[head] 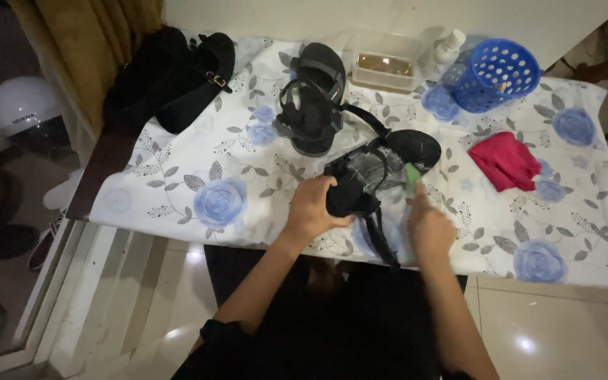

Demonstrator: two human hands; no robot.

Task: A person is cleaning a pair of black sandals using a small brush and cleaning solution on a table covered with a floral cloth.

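Plainly, the left hand (312, 207) is gripping a black sandal (381, 172); the blurred right hand (429, 226) is pinching a green brush (412, 174), its bristles indistinct.

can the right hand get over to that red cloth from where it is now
Probably yes. The right hand grips a small green tool at the black sandal, and the red cloth lies just beyond it on the flowered tablecloth, nothing between them, though the fingers are occupied.

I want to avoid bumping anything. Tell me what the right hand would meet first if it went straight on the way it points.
The right hand points up and slightly left; it would first meet the black sandal it works on with a green tool, though blurred depth makes this uncertain.
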